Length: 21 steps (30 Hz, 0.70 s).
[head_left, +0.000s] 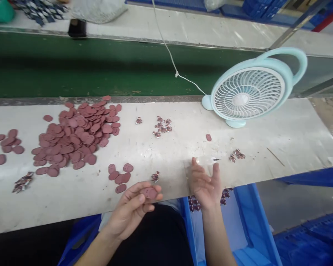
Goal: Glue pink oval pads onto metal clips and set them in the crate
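Note:
My left hand [130, 210] pinches a reddish-brown oval piece [149, 193] with small marks on its face, between thumb and fingers. To the right, my right hand [207, 184] has its palm turned up and its fingers apart. Just beyond its fingertips lies a translucent tube with a thin dark tip [217, 159]; whether the fingers touch it I cannot tell. A small shiny brown-and-silver part [155, 177] sits just past my left hand. Several loose ovals [120, 178] are left of it, and a large heap of ovals [74, 133] spreads farther left.
A pale blue fan [244, 94] stands at the back right, its white cord running up. Small shiny parts lie in clusters [162, 126] mid-table and at the right [237, 155]. Below the table edge is a blue tray [262, 225] holding rows of parts. A thin stick [275, 156] lies far right.

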{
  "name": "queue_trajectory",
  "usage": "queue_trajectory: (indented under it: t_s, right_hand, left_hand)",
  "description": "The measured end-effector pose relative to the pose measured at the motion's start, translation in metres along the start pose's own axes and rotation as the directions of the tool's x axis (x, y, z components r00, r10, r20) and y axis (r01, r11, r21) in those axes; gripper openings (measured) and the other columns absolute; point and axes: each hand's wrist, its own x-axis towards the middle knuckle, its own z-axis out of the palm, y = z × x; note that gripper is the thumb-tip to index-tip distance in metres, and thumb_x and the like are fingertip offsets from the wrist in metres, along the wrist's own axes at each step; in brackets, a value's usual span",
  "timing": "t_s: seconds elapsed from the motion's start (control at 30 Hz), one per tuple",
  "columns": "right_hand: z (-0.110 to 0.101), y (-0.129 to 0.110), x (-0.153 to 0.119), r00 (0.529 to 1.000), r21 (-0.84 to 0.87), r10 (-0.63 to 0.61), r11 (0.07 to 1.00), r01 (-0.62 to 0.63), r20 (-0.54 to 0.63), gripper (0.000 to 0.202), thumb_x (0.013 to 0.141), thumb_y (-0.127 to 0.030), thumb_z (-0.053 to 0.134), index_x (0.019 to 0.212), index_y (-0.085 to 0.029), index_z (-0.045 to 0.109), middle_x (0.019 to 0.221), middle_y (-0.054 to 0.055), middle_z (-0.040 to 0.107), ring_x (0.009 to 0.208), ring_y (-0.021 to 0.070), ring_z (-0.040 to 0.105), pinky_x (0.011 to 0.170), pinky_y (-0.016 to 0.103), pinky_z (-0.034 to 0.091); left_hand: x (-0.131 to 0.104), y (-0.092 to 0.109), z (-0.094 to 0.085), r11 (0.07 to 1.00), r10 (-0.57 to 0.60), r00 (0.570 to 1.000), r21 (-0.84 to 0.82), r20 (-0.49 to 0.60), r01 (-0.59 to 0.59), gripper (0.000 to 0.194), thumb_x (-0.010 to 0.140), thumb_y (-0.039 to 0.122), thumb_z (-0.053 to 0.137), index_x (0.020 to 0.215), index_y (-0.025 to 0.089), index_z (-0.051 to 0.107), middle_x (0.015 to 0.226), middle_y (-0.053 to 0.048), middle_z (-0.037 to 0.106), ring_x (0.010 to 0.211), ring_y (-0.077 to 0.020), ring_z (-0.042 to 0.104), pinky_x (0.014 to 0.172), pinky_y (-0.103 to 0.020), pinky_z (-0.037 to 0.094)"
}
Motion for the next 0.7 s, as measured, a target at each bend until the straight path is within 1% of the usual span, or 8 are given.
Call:
queue_trajectory:
  t_s: [0.07,0.13,0.2,0.27,0.37,0.47,0.57,0.7]
  right_hand:
    - [0.013,-0.003,0.017,0.996,0.114,0.012,0.993,-0.022,0.085,0.055,0.098,-0.062,0.051,0.111,-0.012,0.068,0.072,-0.005,0.047,0.046,0.0036,0.036,0.028,0.007,0.023]
    - [0.025,-0.006,0.023,0.989,0.189,0.036,0.98,-0.064,0.145,0.044,0.099,-0.056,0.053,0.103,-0.014,0.067,0.068,-0.007,0.046,0.044,0.0023,0.036,0.033,0.006,0.03]
    - [0.039,-0.007,0.014,0.984,0.198,0.063,0.976,-0.095,0.165,0.04,0.101,-0.054,0.05,0.102,-0.017,0.066,0.065,-0.008,0.047,0.041,0.0023,0.037,0.035,0.007,0.034]
    - [0.055,-0.003,-0.007,0.988,0.091,0.05,0.994,-0.064,0.148,0.039,0.1,-0.056,0.05,0.105,-0.021,0.066,0.061,-0.008,0.05,0.037,0.0044,0.04,0.033,0.012,0.037]
    - [0.08,0.013,-0.042,0.989,-0.17,-0.093,0.979,0.113,0.119,0.037,0.093,-0.06,0.061,0.104,-0.025,0.064,0.063,-0.005,0.057,0.038,0.0095,0.048,0.031,0.018,0.038]
    - [0.095,0.034,-0.063,0.939,-0.347,-0.312,0.873,0.342,0.142,0.028,0.093,-0.05,0.066,0.105,-0.024,0.061,0.071,-0.002,0.063,0.046,0.015,0.059,0.038,0.027,0.048]
    - [0.1,0.048,-0.067,0.856,-0.441,-0.476,0.736,0.514,0.202,0.022,0.096,-0.038,0.065,0.112,-0.024,0.059,0.073,0.0,0.066,0.053,0.0199,0.064,0.047,0.035,0.053]
    - [0.099,0.053,-0.064,0.794,-0.521,-0.557,0.616,0.591,0.243,0.024,0.093,-0.036,0.066,0.113,-0.024,0.059,0.07,0.0,0.068,0.053,0.0223,0.064,0.049,0.038,0.053]
  left_hand:
    - [0.001,-0.003,0.006,0.998,0.001,0.998,-0.058,0.055,0.002,0.021,0.086,0.025,0.077,0.107,0.028,0.078,0.115,-0.006,0.08,0.1,-0.0212,0.078,0.073,-0.019,0.062]
    - [0.001,-0.002,0.008,0.996,0.015,0.997,-0.092,0.078,-0.008,0.022,0.086,0.022,0.077,0.108,0.026,0.077,0.115,-0.006,0.08,0.099,-0.0206,0.078,0.073,-0.019,0.062]
    - [0.001,-0.001,0.008,0.993,0.033,0.997,-0.112,0.075,-0.024,0.022,0.086,0.019,0.077,0.107,0.025,0.078,0.117,-0.006,0.08,0.1,-0.0203,0.078,0.073,-0.018,0.061]
    - [0.001,-0.002,0.008,0.992,0.047,0.997,-0.122,0.061,-0.039,0.023,0.085,0.015,0.077,0.106,0.025,0.078,0.119,-0.006,0.079,0.104,-0.0205,0.077,0.075,-0.018,0.061]
    - [0.002,-0.005,0.011,0.989,0.062,0.997,-0.136,0.045,-0.056,0.025,0.084,0.014,0.078,0.106,0.024,0.078,0.122,-0.007,0.078,0.107,-0.0204,0.076,0.077,-0.018,0.06]
    - [0.002,-0.009,0.015,0.986,0.077,0.996,-0.154,0.036,-0.071,0.025,0.083,0.016,0.08,0.106,0.023,0.079,0.119,-0.008,0.079,0.102,-0.018,0.077,0.077,-0.018,0.06]
    - [0.002,-0.01,0.017,0.984,0.098,0.995,-0.153,0.028,-0.092,0.025,0.083,0.019,0.081,0.107,0.024,0.079,0.118,-0.008,0.08,0.092,-0.0158,0.078,0.078,-0.019,0.06]
    - [0.0,-0.009,0.016,0.984,0.108,0.994,-0.148,0.025,-0.103,0.024,0.083,0.02,0.081,0.106,0.024,0.08,0.117,-0.007,0.08,0.088,-0.0157,0.078,0.077,-0.02,0.06]
